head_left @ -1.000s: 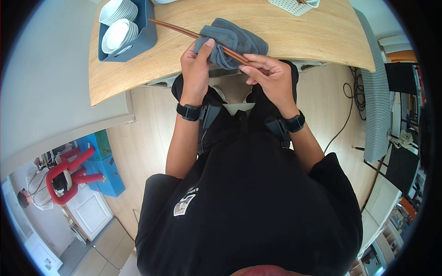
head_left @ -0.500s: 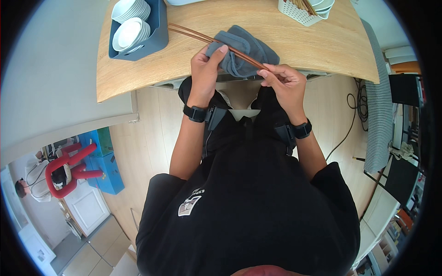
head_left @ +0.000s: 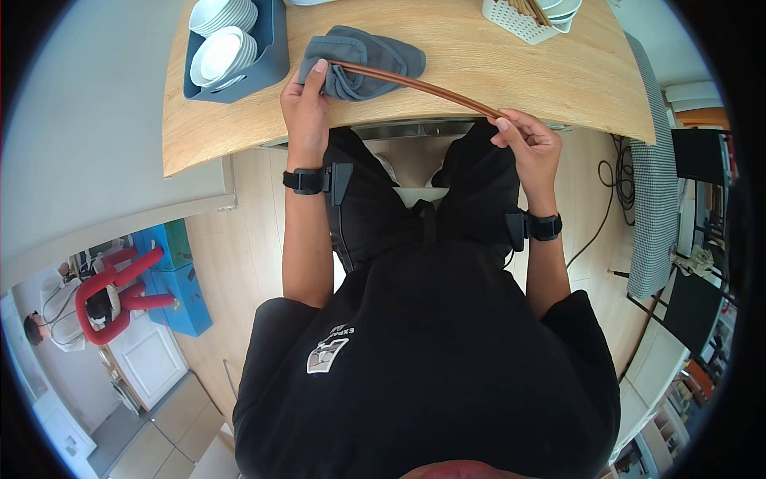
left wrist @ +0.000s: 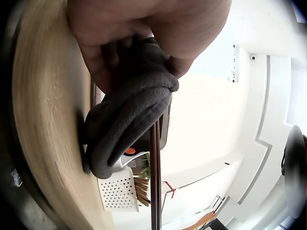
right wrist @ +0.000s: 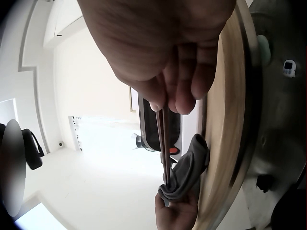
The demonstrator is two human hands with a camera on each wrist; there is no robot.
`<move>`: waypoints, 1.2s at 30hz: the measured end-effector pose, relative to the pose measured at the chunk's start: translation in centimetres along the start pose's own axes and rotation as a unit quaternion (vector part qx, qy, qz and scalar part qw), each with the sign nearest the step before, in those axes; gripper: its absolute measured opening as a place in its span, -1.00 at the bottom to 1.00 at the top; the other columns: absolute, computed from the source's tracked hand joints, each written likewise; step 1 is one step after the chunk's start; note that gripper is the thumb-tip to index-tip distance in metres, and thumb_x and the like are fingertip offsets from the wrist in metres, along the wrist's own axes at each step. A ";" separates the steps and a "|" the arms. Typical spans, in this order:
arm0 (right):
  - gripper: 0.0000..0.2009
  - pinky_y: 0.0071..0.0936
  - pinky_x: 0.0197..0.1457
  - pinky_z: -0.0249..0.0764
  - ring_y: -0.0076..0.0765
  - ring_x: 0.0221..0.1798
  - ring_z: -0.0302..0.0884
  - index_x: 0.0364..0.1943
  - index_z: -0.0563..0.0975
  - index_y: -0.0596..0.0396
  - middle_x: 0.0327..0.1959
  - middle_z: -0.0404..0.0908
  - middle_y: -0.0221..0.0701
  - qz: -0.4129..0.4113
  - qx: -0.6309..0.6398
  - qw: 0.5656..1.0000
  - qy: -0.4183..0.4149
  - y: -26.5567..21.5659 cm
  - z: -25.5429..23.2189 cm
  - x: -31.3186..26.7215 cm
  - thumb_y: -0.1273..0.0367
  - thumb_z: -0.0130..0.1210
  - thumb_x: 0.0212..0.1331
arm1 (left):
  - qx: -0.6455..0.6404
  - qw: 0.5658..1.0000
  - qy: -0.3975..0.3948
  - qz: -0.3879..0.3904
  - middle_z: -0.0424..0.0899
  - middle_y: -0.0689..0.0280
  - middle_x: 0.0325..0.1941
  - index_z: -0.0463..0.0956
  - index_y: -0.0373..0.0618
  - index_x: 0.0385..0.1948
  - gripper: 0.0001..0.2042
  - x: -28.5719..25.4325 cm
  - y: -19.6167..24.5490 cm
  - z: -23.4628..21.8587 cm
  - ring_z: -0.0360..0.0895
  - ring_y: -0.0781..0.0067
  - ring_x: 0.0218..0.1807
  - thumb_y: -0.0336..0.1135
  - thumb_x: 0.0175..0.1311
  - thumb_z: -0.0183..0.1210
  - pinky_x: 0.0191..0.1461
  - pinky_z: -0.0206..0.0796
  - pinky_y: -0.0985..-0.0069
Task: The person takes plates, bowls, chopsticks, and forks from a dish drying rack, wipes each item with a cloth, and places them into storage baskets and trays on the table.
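A pair of brown chopsticks [head_left: 423, 85] stretches between my two hands over the table's front edge. My right hand [head_left: 533, 142] pinches one end between thumb and fingers. At the other end, my left hand [head_left: 306, 112] grips a folded grey cloth [head_left: 375, 57] around the chopsticks, its thumb on top. The far tips are hidden in the cloth. In the left wrist view the cloth [left wrist: 129, 115] bunches under the fingers, with the chopsticks [left wrist: 155, 177] coming out of it. The right wrist view shows the chopsticks [right wrist: 164, 143] running from my right fingertips to the cloth [right wrist: 187, 167].
On the wooden table [head_left: 479, 72], a blue-grey bin [head_left: 267, 68] with stacked white bowls [head_left: 223, 56] stands at the left. A white perforated basket [head_left: 515, 28] with chopsticks and dishes is at the back right. Behind, at the left, another person sits near a red-framed object [head_left: 104, 307].
My left hand has moved left with the cloth, along the chopsticks to their far end. My right hand has moved right with the chopsticks, so the hands are now farther apart.
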State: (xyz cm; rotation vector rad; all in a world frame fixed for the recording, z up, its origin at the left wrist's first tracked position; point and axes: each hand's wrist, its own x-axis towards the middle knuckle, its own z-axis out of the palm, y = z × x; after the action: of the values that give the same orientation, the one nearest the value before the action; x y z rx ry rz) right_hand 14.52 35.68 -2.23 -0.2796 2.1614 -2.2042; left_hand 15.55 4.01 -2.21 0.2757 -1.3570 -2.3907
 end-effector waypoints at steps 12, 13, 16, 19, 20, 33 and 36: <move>-0.78 -0.64 -0.26 0.59 -0.52 -0.37 0.66 -0.09 0.64 0.27 -0.30 0.73 -0.30 0.050 -0.002 0.999 0.006 1.1 0.6 0.3 0.51 0.27 0.17 | 0.043 0.999 -0.006 0.020 0.67 0.29 -0.15 0.52 -0.35 -0.03 -0.73 0.3 -1.0 -0.8 0.57 0.63 -0.18 -0.39 0.31 0.24 -0.05 0.42 0.65; -0.78 -0.64 -0.26 0.59 -0.52 -0.37 0.66 -0.09 0.64 0.27 -0.30 0.73 -0.30 0.050 -0.002 0.999 0.005 1.2 0.8 0.3 0.51 0.27 0.17 | 0.054 0.998 -0.008 0.024 0.67 0.29 -0.15 0.52 -0.36 -0.04 -0.73 0.2 -1.0 -0.9 0.57 0.64 -0.18 -0.39 0.31 0.24 -0.03 0.42 0.65; -0.78 -0.65 -0.27 0.59 -0.53 -0.39 0.65 -0.09 0.64 0.27 -0.28 0.73 -0.28 0.062 -0.004 0.998 -0.012 1.7 1.3 0.1 0.50 0.26 0.18 | 0.053 0.998 -0.005 0.025 0.66 0.30 -0.15 0.52 -0.35 -0.05 -0.73 0.3 -1.1 -0.8 0.56 0.64 -0.18 -0.39 0.31 0.25 -0.04 0.42 0.65; -0.77 -0.65 -0.29 0.58 -0.53 -0.40 0.65 -0.10 0.63 0.29 -0.27 0.74 -0.26 0.085 0.017 0.996 -0.026 1.8 2.2 -0.1 0.49 0.27 0.18 | 0.056 0.998 -0.010 0.025 0.67 0.30 -0.15 0.52 -0.35 -0.05 -0.73 0.3 -1.2 -1.0 0.56 0.66 -0.19 -0.40 0.30 0.25 -0.05 0.41 0.66; -0.77 -0.64 -0.30 0.57 -0.53 -0.40 0.65 -0.10 0.63 0.29 -0.26 0.74 -0.24 0.095 0.030 0.994 -0.036 1.8 2.6 -0.2 0.48 0.27 0.18 | 0.057 0.998 -0.010 0.025 0.67 0.30 -0.15 0.52 -0.35 -0.05 -0.73 0.4 -1.2 -1.1 0.56 0.66 -0.19 -0.40 0.30 0.25 -0.05 0.41 0.66; -0.74 -0.62 -0.28 0.57 -0.53 -0.39 0.64 -0.07 0.58 0.28 -0.23 0.73 -0.21 0.192 0.127 0.971 -0.067 1.9 6.3 -0.4 0.38 0.23 0.24 | 0.075 0.997 -0.014 0.023 0.67 0.33 -0.20 0.55 -0.35 -0.11 -0.77 0.2 -1.1 -1.0 0.54 0.68 -0.24 -0.42 0.28 0.26 -0.10 0.38 0.68; -0.74 -0.61 -0.27 0.57 -0.54 -0.38 0.64 -0.07 0.59 0.27 -0.22 0.72 -0.22 0.186 0.146 0.971 -0.047 2.4 5.4 -0.2 0.39 0.23 0.24 | 0.085 0.996 -0.009 0.032 0.66 0.36 -0.22 0.56 -0.34 -0.14 -0.79 0.0 -1.3 -1.1 0.52 0.69 -0.26 -0.42 0.27 0.27 -0.12 0.36 0.69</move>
State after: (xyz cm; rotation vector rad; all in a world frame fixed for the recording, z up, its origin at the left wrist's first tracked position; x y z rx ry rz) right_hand 15.32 30.32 -4.55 0.0340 1.6472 -2.1923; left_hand 15.65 3.76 -3.87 0.2542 -1.5573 -2.2335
